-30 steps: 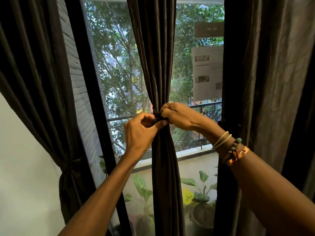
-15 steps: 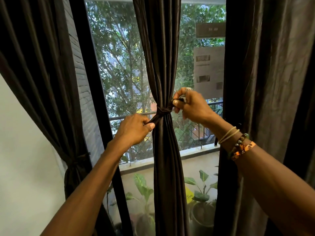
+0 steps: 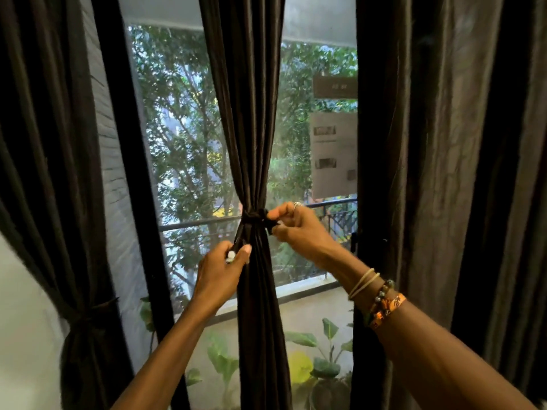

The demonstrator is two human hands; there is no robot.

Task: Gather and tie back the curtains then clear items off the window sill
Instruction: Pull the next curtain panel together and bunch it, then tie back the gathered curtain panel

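The dark brown middle curtain (image 3: 248,113) hangs in front of the window, gathered at its waist by a dark tie (image 3: 251,216) knotted around it. My left hand (image 3: 219,273) pinches one end of the tie just below and left of the knot, with a small white tip showing between the fingers. At the knot's right side my right hand (image 3: 299,229) pinches the other end. The left curtain (image 3: 50,173) is tied back low at its own tie (image 3: 91,309). The right curtain (image 3: 444,173) hangs loose. No window sill shows.
Black window frame posts (image 3: 130,173) stand left of the middle curtain. Beyond the glass are a balcony railing (image 3: 334,202), trees and potted plants (image 3: 322,368) low down. Papers (image 3: 333,152) are stuck on the right pane. A white wall (image 3: 20,335) lies at far left.
The two hands have drawn apart from the knot, each pulling a tie end: left down and left, right toward the right. The view has tilted upward.
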